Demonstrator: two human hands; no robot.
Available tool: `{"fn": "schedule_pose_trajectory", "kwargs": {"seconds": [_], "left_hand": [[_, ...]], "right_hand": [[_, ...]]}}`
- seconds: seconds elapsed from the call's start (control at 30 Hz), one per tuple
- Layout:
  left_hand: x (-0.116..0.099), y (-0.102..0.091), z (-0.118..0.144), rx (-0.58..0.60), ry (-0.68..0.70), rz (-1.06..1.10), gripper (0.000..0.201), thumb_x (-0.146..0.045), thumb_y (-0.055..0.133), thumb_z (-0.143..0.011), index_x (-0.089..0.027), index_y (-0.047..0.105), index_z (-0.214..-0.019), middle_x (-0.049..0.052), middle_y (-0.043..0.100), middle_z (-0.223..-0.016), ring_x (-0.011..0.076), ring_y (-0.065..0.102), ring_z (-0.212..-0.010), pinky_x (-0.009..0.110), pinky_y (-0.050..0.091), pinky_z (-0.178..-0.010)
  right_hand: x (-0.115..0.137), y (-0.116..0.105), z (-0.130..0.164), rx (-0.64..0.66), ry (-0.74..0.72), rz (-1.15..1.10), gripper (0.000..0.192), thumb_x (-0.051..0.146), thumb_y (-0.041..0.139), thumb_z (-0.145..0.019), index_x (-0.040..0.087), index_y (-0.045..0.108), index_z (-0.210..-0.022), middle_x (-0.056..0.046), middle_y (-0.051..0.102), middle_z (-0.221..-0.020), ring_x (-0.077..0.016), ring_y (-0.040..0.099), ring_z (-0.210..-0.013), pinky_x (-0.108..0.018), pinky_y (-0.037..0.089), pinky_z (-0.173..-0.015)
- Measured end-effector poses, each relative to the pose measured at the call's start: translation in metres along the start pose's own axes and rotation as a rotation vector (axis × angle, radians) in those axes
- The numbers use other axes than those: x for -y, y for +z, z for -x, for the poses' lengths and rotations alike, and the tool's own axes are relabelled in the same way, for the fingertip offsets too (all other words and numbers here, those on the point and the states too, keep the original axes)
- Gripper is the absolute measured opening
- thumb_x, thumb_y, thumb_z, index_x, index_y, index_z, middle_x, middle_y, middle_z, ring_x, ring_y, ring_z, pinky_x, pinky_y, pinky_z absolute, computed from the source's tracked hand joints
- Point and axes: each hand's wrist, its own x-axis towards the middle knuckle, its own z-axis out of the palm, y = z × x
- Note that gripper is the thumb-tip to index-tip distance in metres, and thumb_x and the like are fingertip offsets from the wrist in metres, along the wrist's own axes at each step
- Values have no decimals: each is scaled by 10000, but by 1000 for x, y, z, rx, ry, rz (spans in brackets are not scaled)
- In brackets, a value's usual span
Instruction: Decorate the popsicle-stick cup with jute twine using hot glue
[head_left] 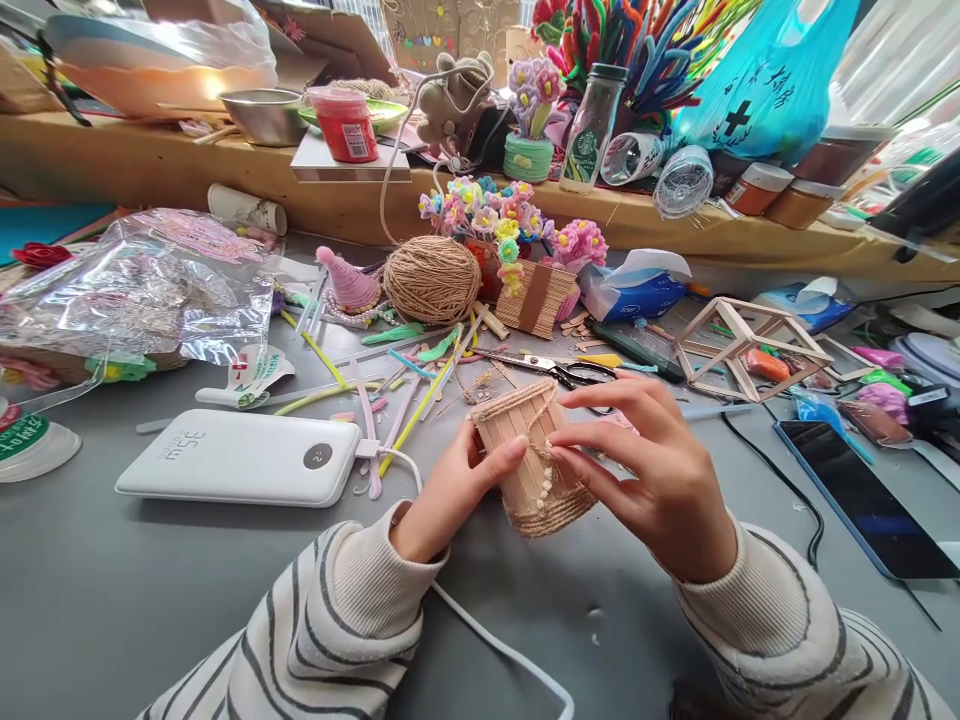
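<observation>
I have both hands on a small stick-and-twine basket, held tilted just above the grey bench, close to my chest. Left hand cups its near side, thumb pressed flat on the slats. Right hand comes over from the far side; its fingers are pinched together on the line of pale beads running down the front (whether they grip a bead or only the cord, I cannot tell).

Risks as I judge them:
- The twine band at the base looks loosely wound; a hard squeeze from the left thumb could slide it off the slats.
- Pulling on the beads may strip them from the wood if the bond is soft.
- The scissors lie just beyond the basket, blades toward the jute ball; a right-hand reach forward could catch them.
- The white cable runs under my left sleeve from the power bank; a shifted forearm could drag it.
- Loose pipe cleaners sit near, easy to sweep aside.
</observation>
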Motion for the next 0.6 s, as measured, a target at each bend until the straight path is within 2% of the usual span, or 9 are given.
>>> {"fn": "schedule_pose_trajectory", "kwargs": {"seconds": [0.3, 0.47, 0.6], "left_hand": [[-4, 2, 2, -6, -1, 46, 637, -458, 680, -697, -156, 479, -1220, 124, 535, -1304, 338, 449, -1231, 431, 409, -985], [-4, 3, 2, -16, -4, 53, 639, -450, 669, -713, -149, 462, -1237, 132, 522, -1315, 338, 449, -1231, 442, 392, -1002], [-3, 2, 1, -21, -5, 48, 637, -458, 670, -709, -152, 473, -1232, 130, 532, -1304, 343, 462, -1218, 446, 399, -995]], "right_hand": [[1, 2, 2, -23, -36, 64, 99, 171, 625, -785, 232, 648, -860, -50, 660, -979, -191, 578, -894, -457, 435, -904], [2, 5, 4, -84, -100, 136, 132, 155, 655, -762, 237, 646, -865, -33, 679, -961, -174, 585, -863, -460, 424, -949], [1, 7, 5, -85, -129, 166, 144, 156, 651, -767, 241, 641, -883, -21, 689, -967, -169, 587, -862, -464, 414, -959]]}}
